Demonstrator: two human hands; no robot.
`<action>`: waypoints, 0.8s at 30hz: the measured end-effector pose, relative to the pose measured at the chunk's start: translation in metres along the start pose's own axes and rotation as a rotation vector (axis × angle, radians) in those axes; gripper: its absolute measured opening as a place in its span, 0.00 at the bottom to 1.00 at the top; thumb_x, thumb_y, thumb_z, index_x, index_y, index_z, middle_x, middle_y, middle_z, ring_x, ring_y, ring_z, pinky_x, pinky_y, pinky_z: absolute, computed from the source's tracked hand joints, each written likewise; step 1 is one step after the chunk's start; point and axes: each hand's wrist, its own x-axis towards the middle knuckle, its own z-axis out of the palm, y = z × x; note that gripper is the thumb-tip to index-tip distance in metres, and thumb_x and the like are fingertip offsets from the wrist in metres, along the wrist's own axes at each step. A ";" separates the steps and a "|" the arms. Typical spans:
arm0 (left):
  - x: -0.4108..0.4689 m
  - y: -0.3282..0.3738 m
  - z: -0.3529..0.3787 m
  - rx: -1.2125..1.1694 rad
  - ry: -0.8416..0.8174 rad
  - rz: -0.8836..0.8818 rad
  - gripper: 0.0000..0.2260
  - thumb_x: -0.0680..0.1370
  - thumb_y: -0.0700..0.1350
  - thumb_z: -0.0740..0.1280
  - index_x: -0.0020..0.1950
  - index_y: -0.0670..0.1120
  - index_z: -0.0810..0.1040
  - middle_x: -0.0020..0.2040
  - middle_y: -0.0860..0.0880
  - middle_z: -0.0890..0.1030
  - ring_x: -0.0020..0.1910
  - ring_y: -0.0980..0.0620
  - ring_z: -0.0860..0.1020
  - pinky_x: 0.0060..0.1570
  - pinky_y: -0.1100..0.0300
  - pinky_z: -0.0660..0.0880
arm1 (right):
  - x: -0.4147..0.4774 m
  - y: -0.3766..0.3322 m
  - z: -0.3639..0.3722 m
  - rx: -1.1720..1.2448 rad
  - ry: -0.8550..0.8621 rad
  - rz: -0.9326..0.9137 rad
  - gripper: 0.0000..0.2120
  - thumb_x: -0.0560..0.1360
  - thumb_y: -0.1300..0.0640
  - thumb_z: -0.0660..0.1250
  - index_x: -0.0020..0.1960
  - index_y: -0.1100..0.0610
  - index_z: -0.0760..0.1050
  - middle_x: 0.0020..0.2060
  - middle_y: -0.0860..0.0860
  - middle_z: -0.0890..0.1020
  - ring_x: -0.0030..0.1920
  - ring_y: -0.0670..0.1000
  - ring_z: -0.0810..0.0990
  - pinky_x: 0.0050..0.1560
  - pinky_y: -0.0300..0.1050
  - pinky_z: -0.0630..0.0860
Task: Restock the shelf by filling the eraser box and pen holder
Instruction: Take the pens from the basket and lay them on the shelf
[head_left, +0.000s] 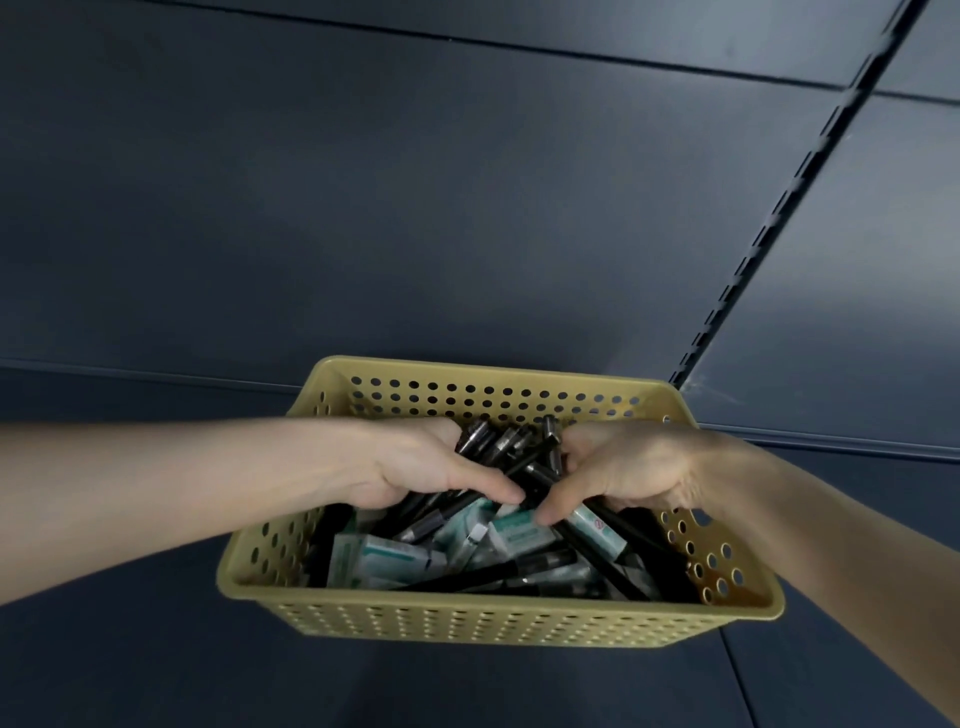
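A bundle of black pens (511, 449) is caught between 2 hands inside a yellow perforated basket (498, 603), the capped ends poking up past the fingers toward the basket's far wall. The left hand (421, 462) grips the bundle from its own side, the thumb laid across the barrels and the fingers curled round behind them, mostly hidden. The right hand (639, 465) closes on the same pens from the opposite side, its fingers bent against the caps and its thumb pressed down on the pile just below the left thumb; the 2 thumbs nearly meet.

Directly beneath the grip lie erasers (519, 532) in teal and white sleeves, jumbled together with more loose black pens that run toward the near wall of the basket. Both forearms come in over the basket's side rims.

The basket sits on a dark blue shelf (156, 665). Behind the hands rises a dark blue back panel (415, 208), and up and to the right of the grip runs a slotted upright (779, 218).
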 end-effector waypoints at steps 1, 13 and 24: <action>0.000 0.000 0.000 -0.012 -0.009 0.029 0.13 0.70 0.48 0.74 0.53 0.48 0.79 0.58 0.45 0.81 0.60 0.48 0.77 0.59 0.58 0.72 | 0.000 0.002 -0.001 0.028 -0.008 -0.019 0.13 0.70 0.63 0.71 0.54 0.58 0.74 0.47 0.53 0.83 0.48 0.50 0.82 0.53 0.47 0.79; -0.011 0.007 -0.008 -0.231 0.254 0.425 0.07 0.74 0.42 0.71 0.42 0.39 0.79 0.37 0.44 0.82 0.41 0.51 0.80 0.51 0.56 0.75 | -0.005 0.002 -0.001 0.355 0.072 -0.400 0.04 0.76 0.62 0.64 0.46 0.61 0.77 0.40 0.48 0.83 0.44 0.43 0.80 0.49 0.38 0.74; -0.021 0.026 -0.013 -0.517 0.480 0.632 0.06 0.76 0.42 0.67 0.49 0.40 0.75 0.34 0.50 0.78 0.35 0.54 0.78 0.38 0.60 0.77 | -0.017 -0.022 0.009 0.467 0.139 -0.573 0.09 0.75 0.56 0.62 0.47 0.61 0.78 0.46 0.56 0.83 0.47 0.51 0.82 0.49 0.45 0.79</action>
